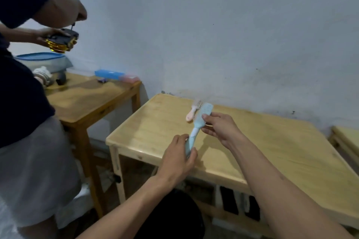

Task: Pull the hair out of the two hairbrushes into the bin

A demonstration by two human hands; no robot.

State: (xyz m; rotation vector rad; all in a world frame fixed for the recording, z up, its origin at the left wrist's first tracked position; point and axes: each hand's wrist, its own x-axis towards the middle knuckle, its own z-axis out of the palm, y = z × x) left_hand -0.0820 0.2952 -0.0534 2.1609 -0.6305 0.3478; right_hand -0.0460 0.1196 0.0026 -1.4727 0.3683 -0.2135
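Left hand (pixel 179 158) grips blue hairbrush (pixel 200 122) handle.

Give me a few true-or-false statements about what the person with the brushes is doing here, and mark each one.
1. The left hand grips the handle of the blue hairbrush. True.
2. The right hand is resting flat on the table. False: it is raised, with its fingers at the blue hairbrush's head.
3. The pink hairbrush lies on the table, beyond the blue one. True.
4. Both hairbrushes are being held. False: only the blue one is; no hand is on the pink one.
5. A second person stands at the left holding a black and gold object. True.
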